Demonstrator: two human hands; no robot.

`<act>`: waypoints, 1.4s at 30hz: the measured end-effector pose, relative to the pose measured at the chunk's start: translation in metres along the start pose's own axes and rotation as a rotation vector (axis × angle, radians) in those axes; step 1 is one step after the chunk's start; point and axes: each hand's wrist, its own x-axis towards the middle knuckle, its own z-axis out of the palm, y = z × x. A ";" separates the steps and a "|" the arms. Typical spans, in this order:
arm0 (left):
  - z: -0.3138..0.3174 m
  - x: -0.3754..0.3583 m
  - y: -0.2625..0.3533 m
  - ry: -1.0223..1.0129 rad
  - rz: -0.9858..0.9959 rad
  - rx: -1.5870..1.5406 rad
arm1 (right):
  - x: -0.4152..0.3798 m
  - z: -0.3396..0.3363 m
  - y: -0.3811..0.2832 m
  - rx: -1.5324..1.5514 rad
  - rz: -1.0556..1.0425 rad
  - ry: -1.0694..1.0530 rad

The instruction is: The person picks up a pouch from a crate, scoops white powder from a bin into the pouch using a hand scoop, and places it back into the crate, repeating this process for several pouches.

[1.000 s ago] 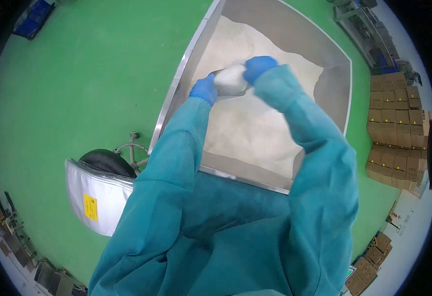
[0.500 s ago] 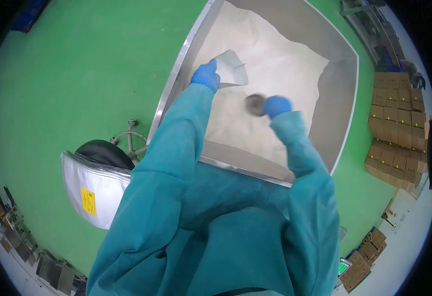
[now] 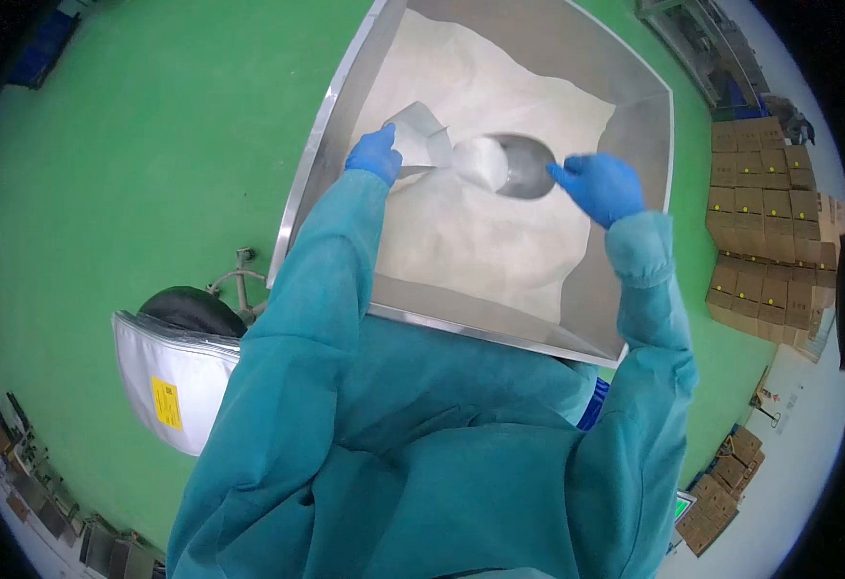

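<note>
My left hand [image 3: 374,154], in a blue glove, grips the edge of an open pale bag [image 3: 421,135] inside a large metal bin [image 3: 451,321]. White powder [image 3: 480,256] covers the bin's floor. In my gloved right hand [image 3: 604,187] is the handle of a metal scoop [image 3: 529,166]. White powder lies at the scoop's front, which faces the bag's mouth from the right. Whether scoop and bag touch is hard to tell.
A stool with a black seat [image 3: 191,311] stands left of the bin, with white packaging bearing a yellow label [image 3: 167,402] on it. Stacked cardboard boxes [image 3: 765,212] are at the right. A metal rack [image 3: 683,39] stands at the upper right.
My right hand has moved right and is turned, with the scoop now showing powder at its front beside the bag. The bin and my left hand appear shifted left in view.
</note>
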 end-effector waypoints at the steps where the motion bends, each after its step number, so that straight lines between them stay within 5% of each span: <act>1: 0.001 0.000 -0.002 0.001 0.016 0.005 | 0.004 -0.024 -0.014 -0.068 -0.029 0.020; 8: -0.001 -0.002 0.002 0.055 0.010 0.026 | 0.062 0.003 -0.066 -0.169 -0.427 0.369; 11: 0.003 -0.002 -0.004 0.085 0.019 0.007 | 0.027 -0.005 -0.065 -0.075 -0.071 0.266; 13: 0.006 0.003 -0.008 0.095 0.020 -0.036 | 0.007 0.010 -0.042 -0.156 -0.058 0.093; 15: 0.015 0.004 -0.015 0.130 0.053 -0.026 | 0.033 0.101 -0.007 -0.180 0.030 -0.187; 17: 0.014 0.000 -0.014 0.119 0.096 -0.026 | 0.039 0.181 0.000 -0.159 -0.125 -0.344; 19: 0.008 -0.005 -0.016 0.057 0.135 -0.029 | 0.046 0.183 -0.035 -0.002 -0.025 -0.116; 21: 0.013 -0.001 -0.014 -0.108 0.095 0.138 | 0.080 0.176 -0.061 0.430 -0.026 0.352; 23: 0.007 0.006 -0.003 -0.192 0.095 0.303 | 0.111 0.151 -0.081 0.540 -0.016 0.033; 26: -0.013 -0.011 0.009 -0.167 0.062 0.492 | 0.157 0.176 -0.080 0.290 -0.055 -0.028; 27: -0.036 -0.013 0.005 -0.112 0.024 0.531 | 0.144 0.166 -0.072 0.369 -0.081 0.062; 28: -0.049 -0.030 -0.012 -0.024 0.147 0.173 | 0.114 0.159 -0.062 0.440 -0.084 0.140; 30: -0.070 -0.081 0.007 -0.003 0.435 0.163 | 0.042 0.139 -0.058 0.362 -0.068 0.133; 32: -0.054 -0.120 0.005 -0.300 0.521 0.307 | -0.027 0.148 -0.049 0.344 -0.166 0.039; 33: -0.040 -0.139 0.005 -0.361 0.550 0.446 | -0.048 0.190 -0.047 0.474 -0.212 0.211; 34: -0.033 -0.151 0.007 -0.539 0.348 0.451 | -0.092 0.169 -0.053 0.446 -0.182 -0.067; 35: -0.026 -0.158 0.004 -0.532 0.573 0.565 | -0.115 0.193 -0.052 0.357 -0.291 0.023; 37: -0.058 -0.183 0.040 -0.626 0.484 0.252 | -0.163 0.135 -0.054 0.323 -0.166 -0.243; 42: -0.086 -0.217 0.096 -0.515 0.467 -0.067 | -0.250 0.048 -0.074 0.297 -0.259 0.589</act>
